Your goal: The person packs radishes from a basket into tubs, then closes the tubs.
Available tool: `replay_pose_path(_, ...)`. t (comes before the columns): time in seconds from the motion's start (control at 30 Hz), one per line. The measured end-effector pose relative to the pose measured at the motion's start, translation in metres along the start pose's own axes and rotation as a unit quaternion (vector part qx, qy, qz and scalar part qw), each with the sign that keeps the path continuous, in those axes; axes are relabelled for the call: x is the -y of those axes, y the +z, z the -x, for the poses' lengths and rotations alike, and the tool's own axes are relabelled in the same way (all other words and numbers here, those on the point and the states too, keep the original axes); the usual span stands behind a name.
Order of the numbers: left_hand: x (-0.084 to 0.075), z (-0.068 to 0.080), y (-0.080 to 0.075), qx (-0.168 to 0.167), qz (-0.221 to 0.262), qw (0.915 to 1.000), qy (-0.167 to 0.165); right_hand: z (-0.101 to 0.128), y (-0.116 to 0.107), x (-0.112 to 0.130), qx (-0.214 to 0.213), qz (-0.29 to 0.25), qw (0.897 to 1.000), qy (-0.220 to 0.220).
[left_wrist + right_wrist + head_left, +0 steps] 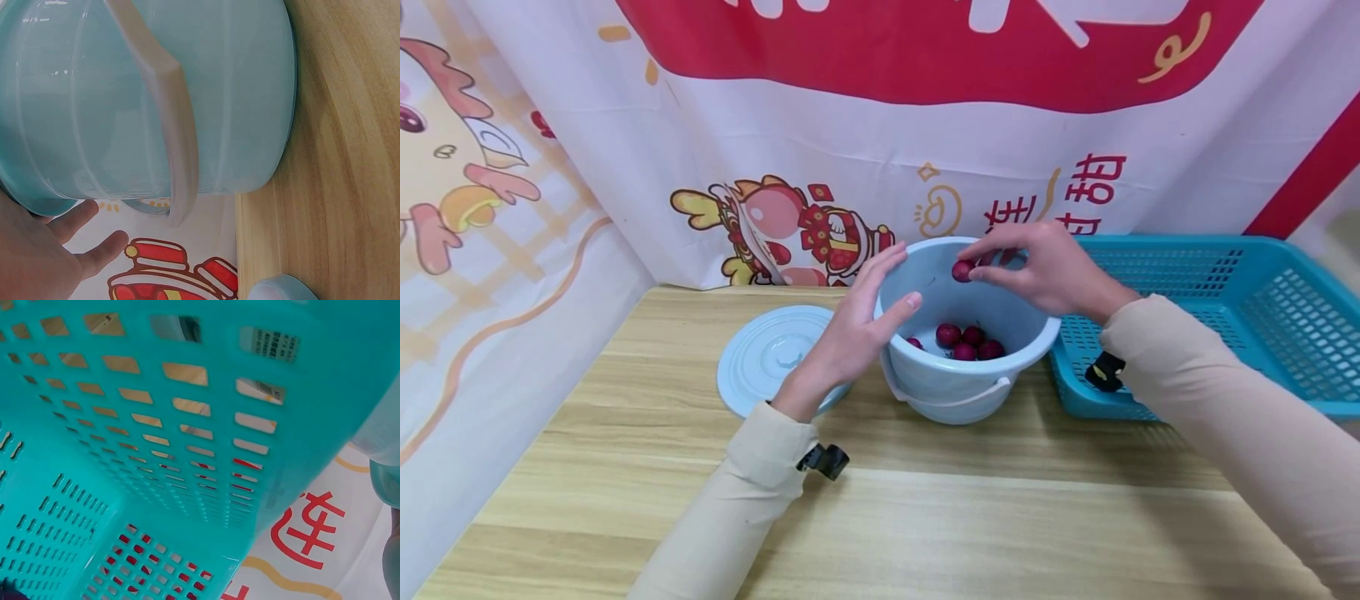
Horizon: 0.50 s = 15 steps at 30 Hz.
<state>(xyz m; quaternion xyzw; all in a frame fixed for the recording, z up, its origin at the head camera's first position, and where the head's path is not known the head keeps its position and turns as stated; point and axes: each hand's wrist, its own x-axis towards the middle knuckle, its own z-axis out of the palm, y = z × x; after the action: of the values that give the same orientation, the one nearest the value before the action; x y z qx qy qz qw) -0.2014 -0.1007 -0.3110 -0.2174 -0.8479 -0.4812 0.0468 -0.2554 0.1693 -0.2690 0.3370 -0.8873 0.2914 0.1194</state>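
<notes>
A light blue bucket (962, 392) stands on the table with several dark red plums (965, 352) at its bottom. My right hand (1045, 271) is over the bucket's far right rim, pinching a plum (961, 271) between thumb and fingertips inside the opening. Another dark red patch shows behind those fingers. My left hand (857, 321) rests against the bucket's left rim, its fingers extended and thumb at the edge. In the left wrist view, fingers (103, 253) spread beside the bucket wall (125, 125), and its pale handle (178, 137) hangs down the side.
The round blue lid (767, 354) lies on the table left of the bucket, partly behind my left forearm. A teal perforated basket (1195, 250) stands to the right, beneath my right forearm. Behind the wooden table (880, 533) hangs a printed cloth (850, 133).
</notes>
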Motion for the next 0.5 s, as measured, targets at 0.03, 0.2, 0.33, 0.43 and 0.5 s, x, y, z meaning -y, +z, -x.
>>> replay_pose_path(0.03,0.0,0.0001,-0.0001,0.0,0.0,1.0,0.0,0.0002,0.0001,-0.0002,0.002,0.001,1.0,-0.001)
replay_pose_path(0.2,0.0006,-0.0001,-0.0001,0.0,0.001,1.0,0.004,-0.0002,0.0006,-0.0015,0.01,0.013,1.0,-0.02)
replay_pose_path(0.33,0.0007,-0.0001,-0.0001,0.0,0.002,1.0,0.005,-0.0002,0.001,-0.0014,0.011,0.018,0.999,-0.025)
replay_pose_path(0.43,0.0007,0.0,0.0,0.0,0.003,1.0,0.005,0.0,0.0011,-0.0013,0.011,0.017,1.0,-0.023)
replay_pose_path(0.5,0.0006,0.0,-0.0002,0.0,0.003,1.0,0.004,0.0,0.0012,-0.0012,0.012,0.016,1.0,-0.02)
